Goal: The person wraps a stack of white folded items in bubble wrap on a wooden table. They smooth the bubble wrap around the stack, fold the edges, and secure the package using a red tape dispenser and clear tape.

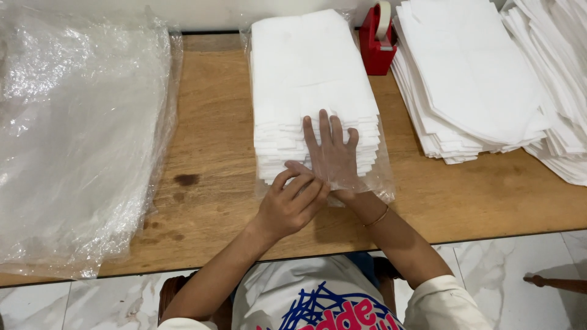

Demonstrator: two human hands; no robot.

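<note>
At the centre of the frame I see a stack of white folded sheets (309, 79) in a clear plastic bag (382, 180) on the wooden table (214, 153). My right hand (333, 156) lies flat, fingers spread, inside the bag's open end, while my left hand (293, 205) pinches the bag's edge. Crumpled plastic sheeting (79, 134) fills the left, with a red tape dispenser (376, 43) and more white stacks (471, 79) at upper right.
</note>
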